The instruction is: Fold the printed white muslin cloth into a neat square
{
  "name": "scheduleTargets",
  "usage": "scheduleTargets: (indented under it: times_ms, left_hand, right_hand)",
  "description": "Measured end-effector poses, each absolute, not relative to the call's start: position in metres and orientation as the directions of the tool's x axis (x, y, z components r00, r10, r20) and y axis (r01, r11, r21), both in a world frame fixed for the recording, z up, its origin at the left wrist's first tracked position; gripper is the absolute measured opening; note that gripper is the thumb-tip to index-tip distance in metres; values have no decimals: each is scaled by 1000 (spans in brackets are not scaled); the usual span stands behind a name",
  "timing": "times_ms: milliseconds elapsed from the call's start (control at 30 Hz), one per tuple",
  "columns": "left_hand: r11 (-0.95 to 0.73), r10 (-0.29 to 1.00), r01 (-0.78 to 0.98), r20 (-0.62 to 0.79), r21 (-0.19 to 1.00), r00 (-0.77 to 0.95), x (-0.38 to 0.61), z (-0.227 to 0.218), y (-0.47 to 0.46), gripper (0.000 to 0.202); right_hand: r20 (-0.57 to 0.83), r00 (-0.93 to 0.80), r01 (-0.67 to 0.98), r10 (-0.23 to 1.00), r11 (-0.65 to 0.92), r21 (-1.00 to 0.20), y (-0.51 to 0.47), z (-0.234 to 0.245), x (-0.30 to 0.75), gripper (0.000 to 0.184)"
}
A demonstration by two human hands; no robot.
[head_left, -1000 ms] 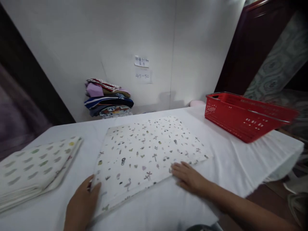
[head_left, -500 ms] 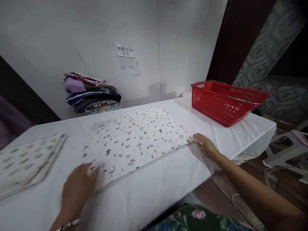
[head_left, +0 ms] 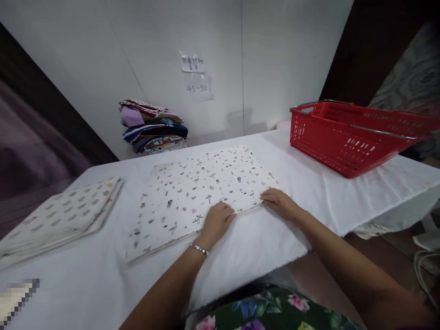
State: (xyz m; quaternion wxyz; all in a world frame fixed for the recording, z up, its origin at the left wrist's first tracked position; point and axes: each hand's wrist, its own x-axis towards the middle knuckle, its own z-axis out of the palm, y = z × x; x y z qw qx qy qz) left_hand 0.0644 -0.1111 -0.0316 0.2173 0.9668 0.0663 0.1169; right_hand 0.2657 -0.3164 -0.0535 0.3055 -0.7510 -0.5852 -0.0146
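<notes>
A white cloth [head_left: 192, 197] with small prints of palm trees, flamingos and other motifs lies folded into a flat rectangle in front of me. My left hand [head_left: 217, 219] is at the middle of its near edge, fingers on top and bent round the edge. At the near right corner, my right hand [head_left: 281, 203] has its fingers closed over the cloth, the thumb mostly hidden. To the left rests a second folded white cloth [head_left: 68, 211] with grey-green patches, apart from both hands.
A white cover [head_left: 237, 261] drapes over the table. At the back right stands a red plastic basket [head_left: 330, 142] with metal handles. Several folded fabrics [head_left: 154, 128] are stacked against the wall at the back left. Paper notes [head_left: 198, 87] hang on the wall.
My left hand has moved right, from the cloth's near left corner to the middle of its near edge. My right hand has come onto the near right corner. The camera view has shifted.
</notes>
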Motion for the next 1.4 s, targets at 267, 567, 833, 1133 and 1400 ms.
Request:
scheduleTargets:
  times_ms: [267, 567, 833, 1133, 1400]
  left_hand:
    - [-912, 200, 68, 293, 405, 935, 64, -44, -113, 28]
    - [-950, 144, 20, 384, 310, 912, 63, -50, -115, 24]
    - [-980, 76, 0, 369, 201, 926, 65, -51, -117, 26]
    - [-977, 64, -16, 369, 210, 927, 64, -48, -118, 21]
    - [-981, 82, 13, 355, 191, 931, 66, -49, -120, 18]
  right_hand:
    - [488, 349, 905, 800, -152, -397, -318, -60, 261, 32]
    - [488, 392, 915, 779, -275, -295, -319, -59, 259, 29]
    - [488, 368, 925, 791, -257, -281, -318, -59, 257, 20]
    - [528, 261, 955, 808, -137, -263, -318, -57, 255, 22]
    - [514, 266, 951, 816, -134, -279, -319, -54, 251, 18]
